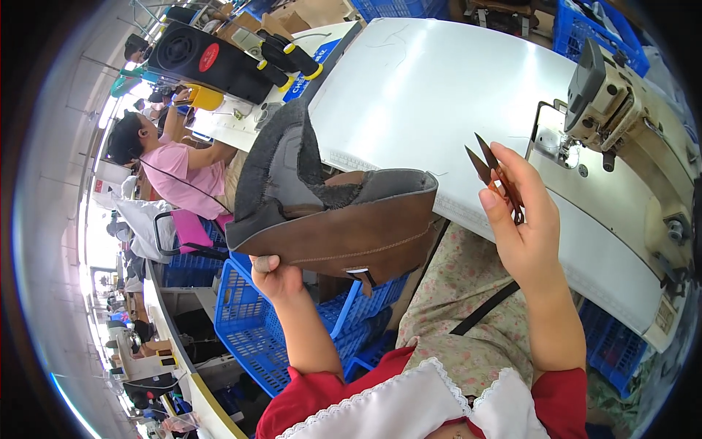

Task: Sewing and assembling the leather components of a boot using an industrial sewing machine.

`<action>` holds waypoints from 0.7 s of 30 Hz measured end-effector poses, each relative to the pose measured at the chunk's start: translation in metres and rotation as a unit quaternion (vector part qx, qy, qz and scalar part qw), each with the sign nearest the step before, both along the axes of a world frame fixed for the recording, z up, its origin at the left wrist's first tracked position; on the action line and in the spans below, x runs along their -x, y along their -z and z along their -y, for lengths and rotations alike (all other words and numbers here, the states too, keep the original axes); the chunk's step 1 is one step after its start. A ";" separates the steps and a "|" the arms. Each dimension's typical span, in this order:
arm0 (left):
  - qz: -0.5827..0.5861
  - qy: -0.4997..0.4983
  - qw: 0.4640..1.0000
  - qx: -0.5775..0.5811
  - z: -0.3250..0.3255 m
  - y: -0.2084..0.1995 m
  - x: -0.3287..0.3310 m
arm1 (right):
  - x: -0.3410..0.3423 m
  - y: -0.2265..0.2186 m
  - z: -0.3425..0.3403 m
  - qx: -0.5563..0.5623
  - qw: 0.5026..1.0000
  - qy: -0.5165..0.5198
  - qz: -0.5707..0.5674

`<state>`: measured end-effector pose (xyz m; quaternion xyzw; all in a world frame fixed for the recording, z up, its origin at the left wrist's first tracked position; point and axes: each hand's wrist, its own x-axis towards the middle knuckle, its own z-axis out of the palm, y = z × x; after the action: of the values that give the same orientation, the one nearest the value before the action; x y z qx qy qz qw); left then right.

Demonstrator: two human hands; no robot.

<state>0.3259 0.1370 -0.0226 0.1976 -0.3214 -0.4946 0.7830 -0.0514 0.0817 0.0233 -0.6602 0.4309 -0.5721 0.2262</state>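
Your left hand (pixel 276 276) grips a brown leather shoe upper (pixel 344 223) from below, fingers closed on its lower edge, held up over the blue crates (pixel 252 329). Your right hand (pixel 521 219) is closed round thread snips (pixel 493 170), blades apart, w/ sewing machine (pixel 621 110) on the white table (pixel 431 88) just beyond.

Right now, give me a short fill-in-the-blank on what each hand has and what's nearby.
1. The left hand holds up a brown ____ upper with grey lining.
2. The right hand grips small thread ____.
3. Under the boot upper sits a ____ plastic crate.
4. Right of the white table stands a ____ machine.

Missing: boot; snips; blue; sewing
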 end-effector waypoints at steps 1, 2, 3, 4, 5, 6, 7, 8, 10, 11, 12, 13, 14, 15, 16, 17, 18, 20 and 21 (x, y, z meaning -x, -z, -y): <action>-0.010 0.012 1.000 0.000 0.000 -0.002 0.004 | 0.001 0.000 -0.002 0.002 1.000 0.001 -0.001; -0.012 0.012 1.000 0.002 0.000 -0.004 0.007 | 0.003 0.000 -0.004 -0.002 1.000 -0.001 0.003; 0.008 0.000 1.000 0.001 0.000 -0.006 0.012 | 0.003 0.002 -0.003 -0.010 1.000 -0.006 0.004; 0.027 -0.013 1.000 0.000 0.000 -0.008 0.017 | 0.003 0.004 -0.003 -0.010 1.000 -0.009 0.001; 0.023 -0.018 1.000 -0.001 0.001 -0.011 0.023 | 0.001 0.007 -0.003 -0.017 0.999 -0.001 0.027; 0.089 -0.038 0.995 -0.012 0.001 -0.018 0.033 | 0.002 0.009 -0.004 -0.023 0.998 0.006 0.053; 0.155 -0.063 0.986 -0.024 -0.002 -0.025 0.041 | 0.004 0.009 -0.007 -0.049 0.997 -0.002 0.063; 0.152 -0.075 0.985 -0.023 -0.005 -0.029 0.047 | 0.005 0.010 -0.009 -0.047 0.997 -0.014 0.060; 0.247 -0.072 0.966 -0.014 -0.008 -0.040 0.062 | 0.012 0.009 -0.014 -0.094 0.993 -0.002 0.072; 0.258 -0.080 0.963 -0.023 -0.007 -0.045 0.068 | 0.013 0.013 -0.016 -0.094 0.992 -0.007 0.081; 0.256 -0.087 0.962 -0.022 -0.008 -0.046 0.070 | 0.012 0.014 -0.016 -0.092 0.992 -0.014 0.079; 0.263 -0.083 0.960 -0.037 -0.008 -0.047 0.071 | 0.011 0.014 -0.017 -0.092 0.992 -0.015 0.088; 0.270 -0.079 0.958 -0.053 -0.009 -0.046 0.072 | 0.011 0.014 -0.018 -0.092 0.991 -0.015 0.097; 0.261 -0.079 0.960 -0.062 -0.009 -0.044 0.074 | 0.011 0.014 -0.019 -0.095 0.992 -0.010 0.087; 0.260 -0.082 0.960 -0.061 -0.008 -0.042 0.074 | 0.011 0.013 -0.020 -0.094 0.992 -0.013 0.086; 0.248 -0.063 0.965 -0.066 -0.008 -0.041 0.074 | 0.010 0.013 -0.021 -0.097 0.991 -0.014 0.086; 0.236 -0.043 0.968 -0.071 -0.008 -0.041 0.075 | 0.010 0.014 -0.022 -0.102 0.991 -0.015 0.086; 0.220 -0.049 0.971 -0.083 -0.009 -0.040 0.075 | 0.009 0.014 -0.024 -0.102 0.990 -0.022 0.093; 0.193 -0.029 0.977 -0.089 -0.009 -0.039 0.074 | 0.009 0.014 -0.025 -0.102 0.989 -0.030 0.101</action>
<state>0.2517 0.1456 0.0164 0.3678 -0.4147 -0.4508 0.6997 -0.0601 0.1069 0.0096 -0.5852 0.4421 -0.5820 0.3512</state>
